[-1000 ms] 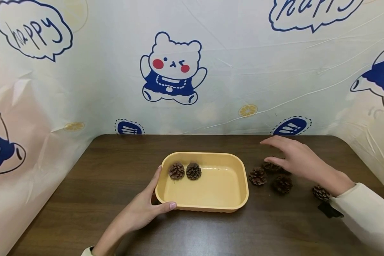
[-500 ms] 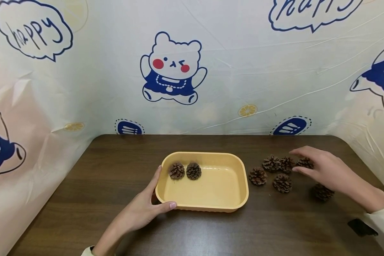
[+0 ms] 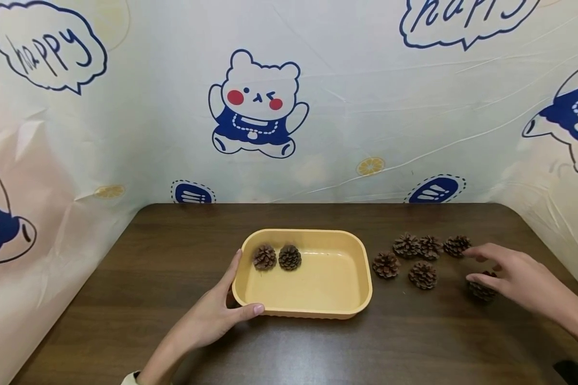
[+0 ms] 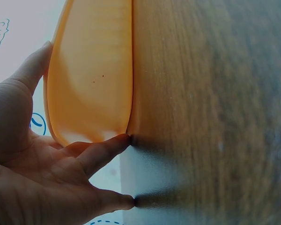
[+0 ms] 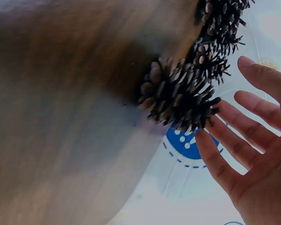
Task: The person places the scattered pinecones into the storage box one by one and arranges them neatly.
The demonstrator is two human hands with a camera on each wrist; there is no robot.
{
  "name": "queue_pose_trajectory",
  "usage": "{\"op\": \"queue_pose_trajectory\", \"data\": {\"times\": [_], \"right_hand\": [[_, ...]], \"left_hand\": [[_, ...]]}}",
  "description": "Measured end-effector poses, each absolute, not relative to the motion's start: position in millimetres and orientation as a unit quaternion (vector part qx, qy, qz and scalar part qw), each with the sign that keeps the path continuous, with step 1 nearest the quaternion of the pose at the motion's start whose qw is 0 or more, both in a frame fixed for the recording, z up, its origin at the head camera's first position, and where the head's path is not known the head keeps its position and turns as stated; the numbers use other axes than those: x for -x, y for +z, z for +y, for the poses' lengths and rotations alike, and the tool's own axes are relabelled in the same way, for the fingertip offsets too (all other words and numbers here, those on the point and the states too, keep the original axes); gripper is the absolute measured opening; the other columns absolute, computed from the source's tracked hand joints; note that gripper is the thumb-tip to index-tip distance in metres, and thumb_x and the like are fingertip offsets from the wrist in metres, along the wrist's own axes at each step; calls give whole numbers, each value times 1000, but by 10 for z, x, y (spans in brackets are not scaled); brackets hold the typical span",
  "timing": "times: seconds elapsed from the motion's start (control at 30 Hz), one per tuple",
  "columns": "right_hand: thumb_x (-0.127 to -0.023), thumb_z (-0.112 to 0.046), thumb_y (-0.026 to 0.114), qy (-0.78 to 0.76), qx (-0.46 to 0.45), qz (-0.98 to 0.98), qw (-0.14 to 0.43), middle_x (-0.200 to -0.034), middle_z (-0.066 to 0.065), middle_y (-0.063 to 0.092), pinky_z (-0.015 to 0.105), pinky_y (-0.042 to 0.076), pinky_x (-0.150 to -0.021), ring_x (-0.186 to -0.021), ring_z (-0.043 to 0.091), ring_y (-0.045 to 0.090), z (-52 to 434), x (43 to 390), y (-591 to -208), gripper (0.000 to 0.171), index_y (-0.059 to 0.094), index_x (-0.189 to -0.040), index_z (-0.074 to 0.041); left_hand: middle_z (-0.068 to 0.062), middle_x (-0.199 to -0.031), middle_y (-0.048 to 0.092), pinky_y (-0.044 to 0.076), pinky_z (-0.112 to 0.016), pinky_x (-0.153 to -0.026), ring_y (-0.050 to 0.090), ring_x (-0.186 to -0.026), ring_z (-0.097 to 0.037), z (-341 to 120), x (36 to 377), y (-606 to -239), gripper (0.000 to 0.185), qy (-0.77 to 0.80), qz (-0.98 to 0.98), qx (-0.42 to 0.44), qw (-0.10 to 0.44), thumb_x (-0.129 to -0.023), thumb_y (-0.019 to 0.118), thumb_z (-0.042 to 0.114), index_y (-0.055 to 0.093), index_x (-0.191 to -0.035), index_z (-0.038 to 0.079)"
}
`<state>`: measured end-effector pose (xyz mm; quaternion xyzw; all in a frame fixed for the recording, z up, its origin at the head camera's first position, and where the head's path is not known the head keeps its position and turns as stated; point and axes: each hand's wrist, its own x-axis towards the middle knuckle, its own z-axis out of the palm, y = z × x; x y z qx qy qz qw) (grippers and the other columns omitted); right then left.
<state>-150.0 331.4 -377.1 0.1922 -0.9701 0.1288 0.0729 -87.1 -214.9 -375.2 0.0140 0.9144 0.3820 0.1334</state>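
My left hand (image 3: pixel 204 318) grips the near left corner of a yellow plastic container (image 3: pixel 327 283), thumb along the front wall and fingers against the left side. In the left wrist view, the container (image 4: pixel 93 70) stands between thumb and fingers, with two fingertips down on the table. Two brown pine cones (image 3: pixel 289 258) lie inside at its back left. My right hand (image 3: pixel 520 275) hovers over the rightmost pine cone (image 3: pixel 481 289), partly hiding it, with thumb and fingers spread. The right wrist view has the fingertips right beside that pine cone (image 5: pixel 178 96).
Right of the container, several more pine cones lie loose on the dark wooden table (image 3: pixel 173 246), one of them (image 3: pixel 385 265) close to its right wall. A printed white curtain (image 3: pixel 342 133) rises behind the table's back edge and at both sides.
My right hand has moved right and toward me, from above the back pine cones to the rightmost one. The left hand and container stay put.
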Motion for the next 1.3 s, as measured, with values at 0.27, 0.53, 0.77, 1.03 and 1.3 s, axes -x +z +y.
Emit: {"op": "queue_pose_trajectory", "data": {"times": [0.27, 0.53, 0.77, 1.03, 1.3], "right_hand": [[-80, -13, 90, 113, -191, -974, 55, -107, 17, 76, 50, 59, -71, -95, 39, 72, 3415, 1472, -3831, 43, 72, -118, -1], [-78, -15, 91, 107, -188, -976, 36, -106, 19, 76, 49, 60, -73, -88, 34, 73, 3500, 1464, -3849, 45, 72, -115, 4], [-77, -16, 92, 108, -178, -977, 37, -105, 20, 76, 41, 59, -68, -84, 31, 72, 3551, 1463, -3867, 46, 72, -112, 4], [-75, -16, 93, 114, -178, -976, 44, -101, 14, 77, 30, 56, -62, -72, 15, 69, 3589, 1464, -3903, 42, 74, -108, 0], [-72, -15, 94, 115, -191, -973, 61, -95, 11, 77, 28, 55, -60, -67, 4, 64, 3599, 1472, -3959, 39, 74, -103, -1]], "left_hand": [[-17, -173, 23, 37, -69, -115, 40, -150, -46, -2156, 867, -3753, 118, 381, 915, -15, 132, -89, 79, 57, -6, -168, 39], [-17, -173, 22, 37, -68, -115, 40, -150, -46, -2147, 864, -3749, 118, 384, 913, -13, 136, -89, 79, 56, -6, -168, 38], [-17, -173, 22, 36, -69, -115, 38, -151, -47, -2149, 864, -3750, 118, 387, 912, -15, 133, -89, 80, 56, -6, -168, 39], [-16, -173, 24, 36, -68, -116, 40, -150, -45, -2153, 866, -3755, 117, 390, 912, -23, 126, -89, 79, 56, -5, -168, 39], [-17, -173, 22, 37, -68, -115, 40, -150, -46, -2154, 865, -3751, 117, 383, 914, -21, 129, -89, 79, 56, -6, -168, 38]]}}
